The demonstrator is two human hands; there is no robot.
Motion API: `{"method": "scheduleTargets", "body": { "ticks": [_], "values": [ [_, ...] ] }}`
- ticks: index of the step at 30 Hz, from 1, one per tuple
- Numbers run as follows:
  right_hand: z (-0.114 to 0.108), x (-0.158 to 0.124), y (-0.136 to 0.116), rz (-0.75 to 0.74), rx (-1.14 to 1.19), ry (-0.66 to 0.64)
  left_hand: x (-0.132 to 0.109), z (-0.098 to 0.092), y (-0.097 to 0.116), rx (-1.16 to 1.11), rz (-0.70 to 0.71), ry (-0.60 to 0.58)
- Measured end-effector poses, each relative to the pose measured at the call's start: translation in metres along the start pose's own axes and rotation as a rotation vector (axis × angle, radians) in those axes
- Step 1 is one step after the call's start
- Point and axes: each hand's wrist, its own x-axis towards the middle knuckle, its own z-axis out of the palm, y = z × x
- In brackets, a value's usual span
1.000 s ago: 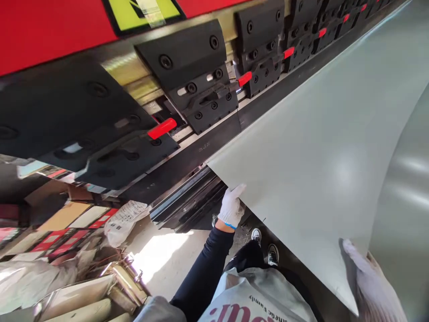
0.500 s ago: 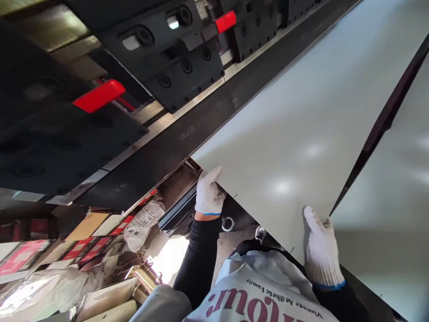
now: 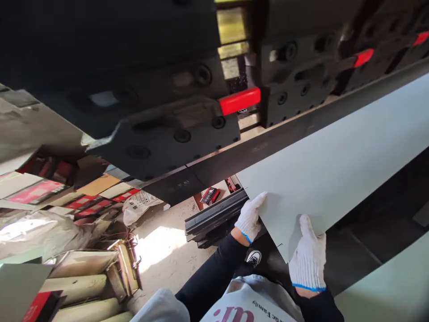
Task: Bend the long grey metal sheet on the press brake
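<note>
A long pale grey metal sheet (image 3: pixel 321 165) stretches from in front of me to the upper right, its far edge against the dark lower face of a press brake's upper tooling (image 3: pixel 201 165). My left hand (image 3: pixel 250 217), in a white knit glove with a blue cuff, grips the sheet's left end, thumb on top and fingers hidden underneath. My right hand (image 3: pixel 308 255), gloved the same way, clasps the near corner with its thumb lying on the upper face; its other fingers are mostly out of sight below.
Red-tipped clamp levers (image 3: pixel 239 101) stick out from the machine. Dark metal bars (image 3: pixel 214 214) lie below left. Boxes (image 3: pixel 90 205), a white bag (image 3: pixel 139 208) and cylindrical rolls (image 3: pixel 77 286) crowd the left floor. Another pale sheet (image 3: pixel 392 281) lies at lower right.
My view has swung left, showing more floor. The held sheet now sits apart from the other sheet, with a wide dark gap between. My hands are closer together, both still gripping.
</note>
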Motion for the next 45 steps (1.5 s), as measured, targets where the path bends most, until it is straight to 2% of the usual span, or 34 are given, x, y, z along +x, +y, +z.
{"method": "scheduleTargets", "body": {
  "ticks": [3, 6, 13, 22, 25, 31, 40, 43, 45],
  "values": [
    [0.001, 0.0, -0.001, 0.009, -0.052, 0.041, 0.004, 0.004, 0.003, -0.016, -0.092, -0.054],
    [0.0, 0.0, 0.0, 0.0, -0.116, 0.096, 0.005, 0.003, 0.001, 0.01, -0.052, -0.028],
    [-0.001, 0.001, 0.004, -0.085, -0.117, 0.069, 0.005, 0.005, -0.002, -0.008, -0.047, -0.011],
    [-0.004, 0.004, 0.006, -0.071, -0.123, 0.062, 0.005, 0.004, -0.002, 0.012, -0.004, -0.051],
    [-0.003, 0.004, 0.005, -0.066, -0.141, 0.109, 0.004, 0.003, -0.001, 0.005, -0.013, -0.074],
    [0.005, 0.001, 0.003, -0.059, -0.109, 0.111, 0.003, 0.001, 0.0, 0.007, -0.03, -0.056],
    [0.019, -0.011, -0.017, -0.107, 0.018, 0.028, -0.012, 0.021, 0.021, 0.034, -0.013, -0.018],
    [0.026, -0.02, -0.029, -0.121, 0.019, 0.055, -0.008, 0.015, 0.024, 0.104, 0.016, -0.032],
    [0.031, -0.026, -0.038, -0.13, 0.013, 0.077, -0.002, 0.005, 0.026, 0.231, 0.116, -0.061]
  ]
}}
